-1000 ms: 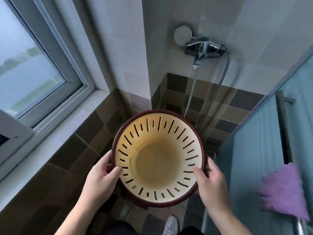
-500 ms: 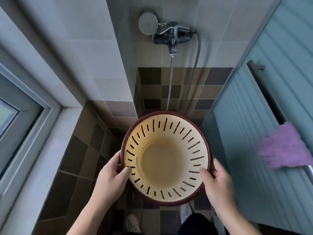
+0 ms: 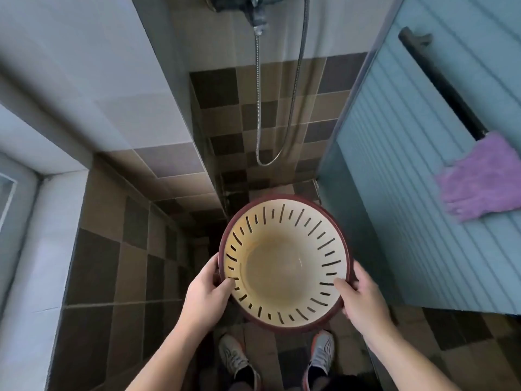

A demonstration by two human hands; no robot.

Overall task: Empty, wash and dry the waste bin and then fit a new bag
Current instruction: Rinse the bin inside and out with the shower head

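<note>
I look straight down into a round waste bin [image 3: 284, 263] with a dark red rim, a cream inside and slotted walls. It holds no bag and no rubbish; its bottom looks stained. My left hand [image 3: 207, 294] grips the left rim with the thumb inside. My right hand [image 3: 359, 299] grips the right rim the same way. The bin hangs in the air above the tiled floor, in front of my shoes.
A shower tap [image 3: 239, 4] with a looped metal hose [image 3: 277, 114] is on the far tiled wall. A glass shower door [image 3: 408, 179] stands at the right, with a purple cloth [image 3: 482, 176] on its rail. A window sill [image 3: 36, 249] runs along the left.
The view has tipped downward and shifted right: the tap has slid to the top edge, the window has left the view, my shoes show. Both hands keep their grip on the bin.
</note>
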